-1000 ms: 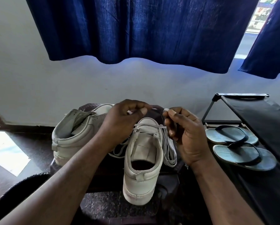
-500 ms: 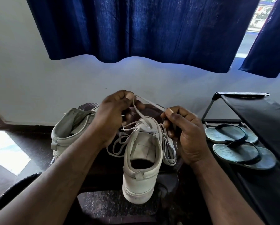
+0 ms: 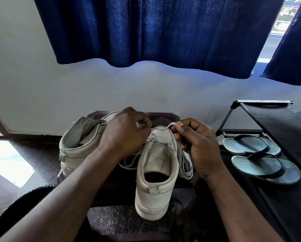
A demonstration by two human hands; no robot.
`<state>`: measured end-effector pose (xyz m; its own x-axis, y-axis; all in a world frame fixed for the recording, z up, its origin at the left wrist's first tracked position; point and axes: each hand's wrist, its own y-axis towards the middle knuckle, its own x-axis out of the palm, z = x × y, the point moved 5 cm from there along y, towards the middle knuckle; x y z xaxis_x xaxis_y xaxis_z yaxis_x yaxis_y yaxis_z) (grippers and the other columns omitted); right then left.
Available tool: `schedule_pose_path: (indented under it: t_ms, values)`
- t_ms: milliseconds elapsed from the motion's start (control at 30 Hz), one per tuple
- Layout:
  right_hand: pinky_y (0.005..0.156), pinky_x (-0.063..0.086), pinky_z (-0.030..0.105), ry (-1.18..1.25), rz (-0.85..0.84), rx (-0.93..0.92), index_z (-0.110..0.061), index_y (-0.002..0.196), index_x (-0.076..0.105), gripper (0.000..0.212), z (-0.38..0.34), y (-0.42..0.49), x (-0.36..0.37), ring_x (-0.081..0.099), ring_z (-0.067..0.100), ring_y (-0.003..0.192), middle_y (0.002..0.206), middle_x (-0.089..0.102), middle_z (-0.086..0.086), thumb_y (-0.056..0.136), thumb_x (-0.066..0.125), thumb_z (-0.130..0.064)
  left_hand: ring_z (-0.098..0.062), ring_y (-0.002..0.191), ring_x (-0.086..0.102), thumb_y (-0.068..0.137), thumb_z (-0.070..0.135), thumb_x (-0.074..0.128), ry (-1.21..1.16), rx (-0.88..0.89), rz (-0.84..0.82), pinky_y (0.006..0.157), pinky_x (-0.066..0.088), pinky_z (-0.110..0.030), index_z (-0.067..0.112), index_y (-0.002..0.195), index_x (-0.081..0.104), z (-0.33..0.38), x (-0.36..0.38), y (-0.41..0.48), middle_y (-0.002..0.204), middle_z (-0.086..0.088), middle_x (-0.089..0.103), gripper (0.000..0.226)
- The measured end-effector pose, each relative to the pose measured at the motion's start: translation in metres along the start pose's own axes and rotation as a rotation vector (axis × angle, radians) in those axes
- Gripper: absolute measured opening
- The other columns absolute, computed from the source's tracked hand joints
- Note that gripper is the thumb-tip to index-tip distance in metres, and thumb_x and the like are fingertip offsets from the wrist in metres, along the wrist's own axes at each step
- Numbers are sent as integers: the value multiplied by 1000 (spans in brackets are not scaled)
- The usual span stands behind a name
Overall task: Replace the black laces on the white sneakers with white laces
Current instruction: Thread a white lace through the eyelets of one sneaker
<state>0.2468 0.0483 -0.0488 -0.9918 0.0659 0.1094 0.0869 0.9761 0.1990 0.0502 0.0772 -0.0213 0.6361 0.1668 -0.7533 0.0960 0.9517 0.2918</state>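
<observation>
Right now both of my hands are busy on one white lace, over the sneaker that stands on the stool in front of me. Its heel points at me and its toe points away, so its long axis runs straight out from my body. The lace lies across that axis, arching over the top of the tongue from one side to the other.

My left hand has its fingers curled in, pinching one end of the lace above the left row of eyelets. My right hand pinches the other part of the arch between thumb and fingertips, just off the right edge of the tongue. Neither hand is free.

I judge the next move turns on the left side: the lace meets the shoe there, right under my left fingers, so that hand is nearer the eyelet and should feed, while the right gives slack. More slack lies in loops on the stool, some left of the shoe and a folded bunch touching its right flank.

I see no black lace on this shoe. The other sneaker sits to the left, partly behind my left wrist, and I cannot tell how it is laced.
</observation>
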Motion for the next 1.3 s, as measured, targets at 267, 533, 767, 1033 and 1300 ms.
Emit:
schedule_pose_path:
  t_ms: [267,533,767,1033,1300]
  values:
    - [48,38,18,-104,-16,-70,4,87,70,19,-1,-2,4,45,9,49,61,60,4,100,65,-8,4,107,65,96,29,72,-354,174,-157,89,50,-19,35,105,80,16,14,-1,109,19,72,13]
    - [49,38,19,-173,-31,-77,-2,86,73,18,0,-2,6,45,9,49,62,61,4,99,68,-13,-17,83,71,99,27,66,-422,31,-186,79,59,-40,20,84,73,14,12,-3,86,5,76,18]
    - [49,38,19,-150,-45,-47,-7,80,72,20,1,-1,2,45,11,50,62,61,4,99,67,-12,-21,77,65,97,33,58,185,218,217,65,50,-33,24,93,70,10,-15,-4,90,8,69,15]
    - [49,36,16,-130,-72,-41,-5,82,73,19,3,-3,11,45,5,48,62,61,5,99,67,-11,-14,94,62,91,31,63,220,254,319,73,38,-28,29,109,74,8,-17,-5,115,11,65,21]
    - [53,38,19,-211,-81,-93,-17,79,75,18,1,-4,12,50,3,52,62,62,-4,94,73,-28,-12,89,69,100,36,65,-357,126,-178,85,56,-43,30,87,77,10,20,-1,88,10,75,18]
